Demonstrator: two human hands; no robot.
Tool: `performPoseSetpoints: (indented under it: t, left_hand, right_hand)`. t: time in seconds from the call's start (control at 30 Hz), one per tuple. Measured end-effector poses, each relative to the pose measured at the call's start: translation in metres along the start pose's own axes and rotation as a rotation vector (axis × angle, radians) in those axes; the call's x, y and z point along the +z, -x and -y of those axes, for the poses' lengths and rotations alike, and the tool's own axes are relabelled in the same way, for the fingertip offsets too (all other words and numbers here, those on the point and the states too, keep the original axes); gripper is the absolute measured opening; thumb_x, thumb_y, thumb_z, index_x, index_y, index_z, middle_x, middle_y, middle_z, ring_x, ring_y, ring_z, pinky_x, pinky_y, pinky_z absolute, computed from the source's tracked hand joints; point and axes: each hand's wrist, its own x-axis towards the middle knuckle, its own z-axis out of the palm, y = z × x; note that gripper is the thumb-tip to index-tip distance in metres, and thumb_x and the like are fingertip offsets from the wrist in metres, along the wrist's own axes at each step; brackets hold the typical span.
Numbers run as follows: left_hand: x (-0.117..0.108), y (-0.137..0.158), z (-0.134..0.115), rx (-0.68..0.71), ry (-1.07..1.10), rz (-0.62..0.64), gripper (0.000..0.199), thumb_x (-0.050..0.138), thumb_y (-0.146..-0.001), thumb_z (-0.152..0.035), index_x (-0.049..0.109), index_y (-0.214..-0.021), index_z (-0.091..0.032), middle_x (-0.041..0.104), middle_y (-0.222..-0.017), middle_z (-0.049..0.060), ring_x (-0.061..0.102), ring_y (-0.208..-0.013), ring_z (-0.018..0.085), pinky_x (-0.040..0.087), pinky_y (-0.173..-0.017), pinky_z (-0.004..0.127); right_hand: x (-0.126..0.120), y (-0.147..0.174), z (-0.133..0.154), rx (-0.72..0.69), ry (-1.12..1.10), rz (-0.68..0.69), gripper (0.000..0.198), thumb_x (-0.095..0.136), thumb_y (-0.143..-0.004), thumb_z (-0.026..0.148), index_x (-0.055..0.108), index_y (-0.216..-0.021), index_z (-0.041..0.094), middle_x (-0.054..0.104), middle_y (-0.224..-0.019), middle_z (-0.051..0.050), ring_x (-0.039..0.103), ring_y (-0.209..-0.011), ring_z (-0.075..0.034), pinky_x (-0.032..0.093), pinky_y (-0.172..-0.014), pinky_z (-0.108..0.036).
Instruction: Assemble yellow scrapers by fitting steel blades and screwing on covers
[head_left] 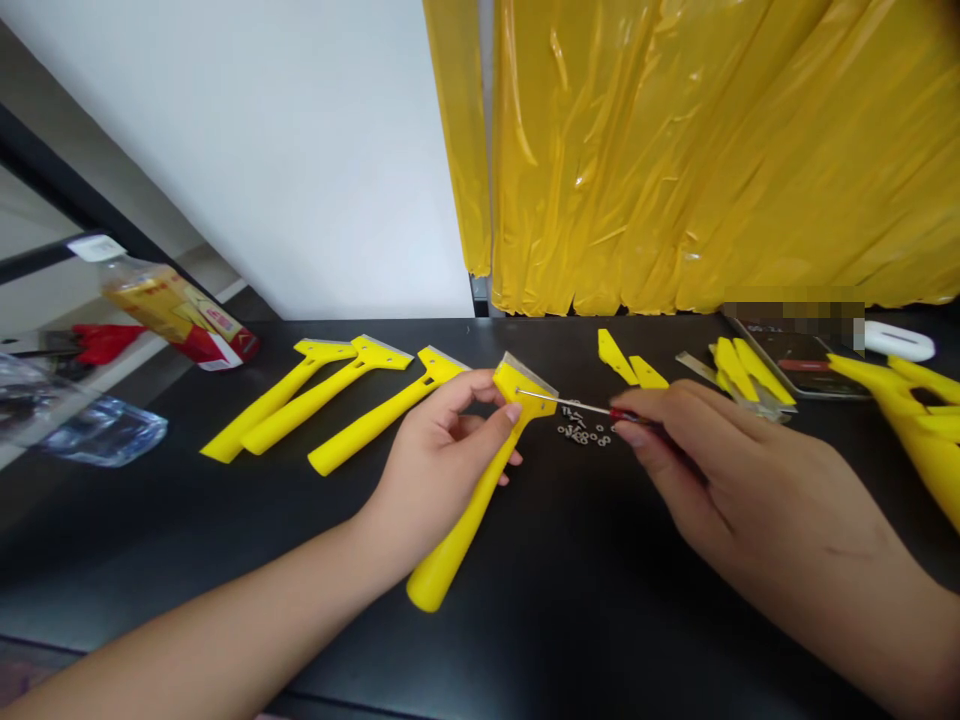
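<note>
My left hand (450,440) is closed around the neck of a yellow scraper (457,540), just below its head, with the metal blade edge pointing away from me. Between the fingertips of my right hand (720,470) is a screwdriver (577,404) with a red handle, mostly hidden by the fingers. Its thin shaft reaches left, and the tip meets the scraper head at a screw hole. Behind the shaft, a small pile of screws and nuts (585,435) lies on the black table (570,600).
Several yellow scrapers (300,405) lie to the left, near a tilted drink bottle (172,310) and a clear plastic bottle (90,420). Loose yellow plates (615,357) rest behind my right hand. Farther right are a phone (806,360), a white case (898,341) and yellow handles (911,420).
</note>
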Motion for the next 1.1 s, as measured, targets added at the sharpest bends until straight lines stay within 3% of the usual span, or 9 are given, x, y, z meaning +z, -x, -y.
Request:
performPoseSetpoints:
  t: [0.17, 0.3, 0.37, 0.43, 0.5, 0.6, 0.77, 0.93, 1.1]
  left_hand:
    - [0.0, -0.001, 0.003, 0.025, 0.016, -0.009, 0.033, 0.087, -0.093, -0.042, 0.071, -0.113, -0.022, 0.069, -0.107, 0.001, 0.076, -0.068, 0.014, 0.065, -0.053, 0.024]
    - [0.0, -0.001, 0.003, 0.023, 0.009, -0.015, 0.03, 0.087, -0.093, -0.043, 0.07, -0.108, -0.022, 0.068, -0.096, -0.001, 0.074, -0.067, 0.015, 0.064, -0.053, 0.024]
    - [-0.001, -0.001, 0.004, 0.027, 0.0, -0.013, 0.03, 0.086, -0.094, -0.044, 0.068, -0.107, -0.023, 0.069, -0.091, -0.002, 0.074, -0.068, 0.015, 0.063, -0.053, 0.024]
    - [-0.001, 0.0, 0.005, 0.042, -0.021, -0.007, 0.029, 0.085, -0.095, -0.044, 0.068, -0.108, -0.024, 0.069, -0.088, -0.002, 0.074, -0.069, 0.016, 0.062, -0.054, 0.024]
    - [-0.002, 0.001, 0.005, 0.07, -0.049, -0.008, 0.027, 0.084, -0.096, -0.043, 0.068, -0.111, -0.025, 0.07, -0.089, -0.002, 0.074, -0.07, 0.016, 0.061, -0.055, 0.024]
    - [-0.003, 0.001, 0.004, 0.109, -0.089, -0.024, 0.025, 0.083, -0.098, -0.041, 0.069, -0.111, -0.025, 0.073, -0.095, 0.0, 0.073, -0.071, 0.015, 0.06, -0.056, 0.024]
    - [-0.005, 0.002, 0.005, 0.118, -0.127, -0.016, 0.024, 0.081, -0.1, -0.042, 0.069, -0.115, -0.027, 0.073, -0.086, -0.002, 0.071, -0.071, 0.016, 0.058, -0.059, 0.025]
    - [-0.006, 0.001, 0.007, 0.164, -0.195, -0.012, 0.032, 0.083, -0.097, -0.039, 0.066, -0.123, -0.03, 0.066, -0.075, -0.006, 0.065, -0.069, 0.015, 0.054, -0.059, 0.024]
    - [-0.021, -0.019, -0.001, 0.107, -0.261, 0.114, 0.03, 0.081, -0.096, -0.036, 0.067, -0.12, -0.025, 0.07, -0.096, -0.001, 0.062, -0.067, 0.013, 0.054, -0.056, 0.026]
  right_hand:
    - [0.002, 0.003, 0.001, 0.028, -0.048, 0.038, 0.022, 0.046, -0.116, 0.037, 0.06, -0.114, 0.021, 0.072, -0.083, -0.002, 0.07, -0.056, -0.018, 0.045, -0.049, -0.032]
    - [0.001, 0.003, 0.002, 0.023, -0.061, 0.036, 0.022, 0.047, -0.115, 0.037, 0.061, -0.118, 0.021, 0.076, -0.09, -0.005, 0.074, -0.063, -0.02, 0.046, -0.052, -0.033]
    - [0.0, 0.003, 0.002, 0.031, -0.097, 0.06, 0.025, 0.045, -0.115, 0.039, 0.063, -0.108, 0.022, 0.071, -0.077, -0.001, 0.068, -0.054, -0.019, 0.04, -0.049, -0.033]
    - [0.0, 0.002, 0.001, 0.132, -0.244, 0.167, 0.036, 0.042, -0.116, 0.045, 0.062, -0.094, 0.024, 0.062, -0.064, 0.003, 0.059, -0.048, -0.017, 0.037, -0.048, -0.033]
    - [0.002, 0.001, 0.0, 0.345, -0.499, 0.301, 0.048, 0.037, -0.116, 0.057, 0.059, -0.086, 0.026, 0.054, -0.06, 0.004, 0.056, -0.05, -0.015, 0.04, -0.048, -0.03]
    - [0.006, 0.001, -0.001, 0.563, -0.743, 0.413, 0.05, 0.039, -0.113, 0.067, 0.061, -0.093, 0.027, 0.055, -0.068, 0.004, 0.059, -0.061, -0.016, 0.047, -0.054, -0.027]
    - [0.001, 0.001, 0.002, 0.392, -0.572, 0.369, 0.033, 0.048, -0.112, 0.055, 0.063, -0.102, 0.027, 0.061, -0.072, 0.004, 0.055, -0.06, -0.015, 0.041, -0.058, -0.031]
    - [-0.001, -0.001, 0.002, 0.584, -0.829, 0.461, 0.049, 0.043, -0.111, 0.065, 0.06, -0.087, 0.027, 0.049, -0.066, 0.004, 0.054, -0.061, -0.015, 0.043, -0.054, -0.028]
    - [-0.001, -0.007, -0.009, 0.471, -0.703, 0.405, 0.036, 0.052, -0.11, 0.058, 0.074, -0.107, 0.031, 0.073, -0.091, 0.0, 0.07, -0.088, -0.021, 0.053, -0.074, -0.032]
